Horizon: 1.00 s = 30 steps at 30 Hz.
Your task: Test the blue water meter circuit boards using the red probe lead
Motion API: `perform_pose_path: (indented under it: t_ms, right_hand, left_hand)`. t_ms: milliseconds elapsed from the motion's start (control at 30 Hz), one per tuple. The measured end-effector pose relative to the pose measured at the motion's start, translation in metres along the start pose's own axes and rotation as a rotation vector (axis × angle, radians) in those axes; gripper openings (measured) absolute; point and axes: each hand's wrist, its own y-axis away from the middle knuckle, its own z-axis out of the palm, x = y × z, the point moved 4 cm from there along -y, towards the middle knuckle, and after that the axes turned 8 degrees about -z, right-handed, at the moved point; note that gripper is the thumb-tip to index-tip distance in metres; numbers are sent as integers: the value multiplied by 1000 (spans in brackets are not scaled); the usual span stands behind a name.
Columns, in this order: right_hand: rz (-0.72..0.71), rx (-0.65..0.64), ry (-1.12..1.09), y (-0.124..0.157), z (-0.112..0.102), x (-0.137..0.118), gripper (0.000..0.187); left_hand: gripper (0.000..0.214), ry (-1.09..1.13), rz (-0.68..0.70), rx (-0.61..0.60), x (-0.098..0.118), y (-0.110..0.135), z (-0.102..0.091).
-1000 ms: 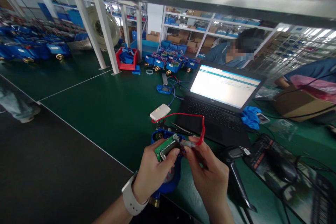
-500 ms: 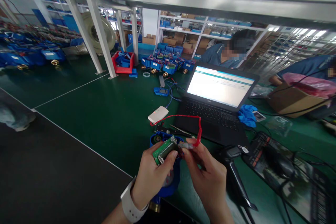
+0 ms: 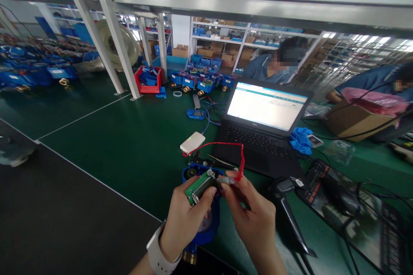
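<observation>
My left hand [image 3: 190,210] grips a green circuit board [image 3: 200,186] by its edges, thumb over the front. My right hand [image 3: 250,210] pinches a grey connector [image 3: 226,179] at the end of a red cable [image 3: 242,160], held against the board's right end. Whether the connector is seated there I cannot tell, as fingers cover the contact. Beneath both hands stands a blue water meter [image 3: 206,234] with a brass end, partly hidden. From the connector the red cable loops back to a small white box [image 3: 192,142] with lit indicator lights.
An open laptop [image 3: 258,137] sits behind my right hand. A barcode scanner [image 3: 290,219] and a mouse [image 3: 341,197] lie to the right. Farther back are a red bin [image 3: 148,87], several blue meters [image 3: 206,84] and a cardboard box [image 3: 355,120]. Two people are across the bench.
The view has shifted slightly, so the scene sits a little left. A green light now shows on the white box. Both hands keep their hold on board and connector.
</observation>
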Motion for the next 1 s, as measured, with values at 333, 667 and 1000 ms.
perform_pose_path:
  t_ms: [333,667,1000]
  right_hand:
    - [-14,8,7,0,1,0,22]
    - [30,14,-43,2,2,3,25]
    - [463,209,-513,14,2,20,21]
  left_hand:
    - [22,8,-23,9,1,0,0]
    - [25,-4,-21,4,1,-2,-1]
    - [32,137,-65,9,-4,-3,-6]
